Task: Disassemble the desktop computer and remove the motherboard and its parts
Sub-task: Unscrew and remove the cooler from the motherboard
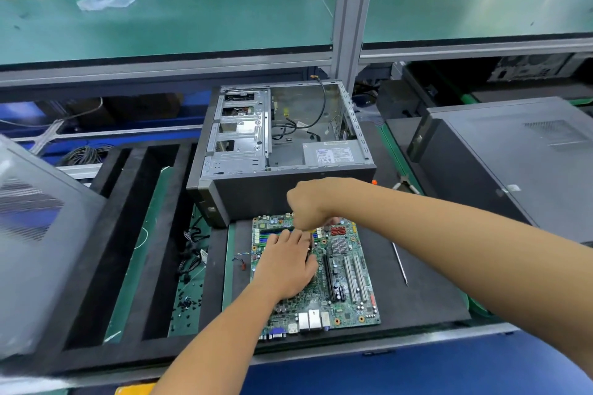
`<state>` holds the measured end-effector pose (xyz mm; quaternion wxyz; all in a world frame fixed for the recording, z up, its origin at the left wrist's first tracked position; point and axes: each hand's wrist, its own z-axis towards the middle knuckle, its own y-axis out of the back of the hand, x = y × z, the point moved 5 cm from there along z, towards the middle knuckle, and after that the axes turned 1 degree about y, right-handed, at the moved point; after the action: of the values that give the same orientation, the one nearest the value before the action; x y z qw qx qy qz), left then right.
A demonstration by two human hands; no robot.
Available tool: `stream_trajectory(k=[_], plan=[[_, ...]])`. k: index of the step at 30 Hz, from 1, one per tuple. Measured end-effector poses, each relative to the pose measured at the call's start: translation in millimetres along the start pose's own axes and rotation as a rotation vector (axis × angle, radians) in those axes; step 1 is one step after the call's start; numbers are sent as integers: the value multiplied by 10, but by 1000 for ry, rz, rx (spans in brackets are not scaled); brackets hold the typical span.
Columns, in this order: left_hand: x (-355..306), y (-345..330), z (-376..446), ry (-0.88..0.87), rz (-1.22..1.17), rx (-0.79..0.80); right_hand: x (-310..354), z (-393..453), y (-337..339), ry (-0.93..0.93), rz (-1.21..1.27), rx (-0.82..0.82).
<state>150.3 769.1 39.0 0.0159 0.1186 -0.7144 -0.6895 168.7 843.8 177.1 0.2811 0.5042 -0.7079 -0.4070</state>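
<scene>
The green motherboard (346,282) lies flat on the black mat in front of the opened computer case (279,138), which lies on its side with loose cables inside. My left hand (285,263) rests on the middle of the board with its fingers spread, covering the processor area. My right hand (305,205) hovers over the board's far edge by the memory slots (272,232), fingers curled downward; what they pinch is hidden under the hand.
A thin metal tool (400,263) lies on the mat right of the board. Loose black screws (187,301) and cables (192,253) sit in the foam tray at left. Another closed computer case (513,170) stands at right, a side panel (35,228) at left.
</scene>
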Motion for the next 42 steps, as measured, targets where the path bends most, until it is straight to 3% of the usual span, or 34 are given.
stream_trajectory(k=[3,6,15,18,20,23,26,29,35,42], plan=[[2,5,-2,3,-16,-6,-102,5,-44,-82,51,82],[2,5,-1,2,-13,-5,-64,30,-52,-16,-2,116],[-17,22,10,-11,34,-13,205,-25,-62,281,-415,-66],[-13,18,6,-12,16,-15,196,-53,-26,307,-322,-99],[-7,8,2,-23,5,4,69,-48,-2,197,-146,-121],[10,10,11,-79,43,87,-94,-42,-52,24,89,-21],[8,-3,11,-136,129,146,-93,-15,-96,-21,192,38],[-7,2,9,-137,166,156,-25,-1,-92,-10,90,49],[-36,27,-4,-104,149,157,187,-19,-117,193,-207,20],[-58,36,-16,-94,152,168,132,-7,-68,222,-204,8]])
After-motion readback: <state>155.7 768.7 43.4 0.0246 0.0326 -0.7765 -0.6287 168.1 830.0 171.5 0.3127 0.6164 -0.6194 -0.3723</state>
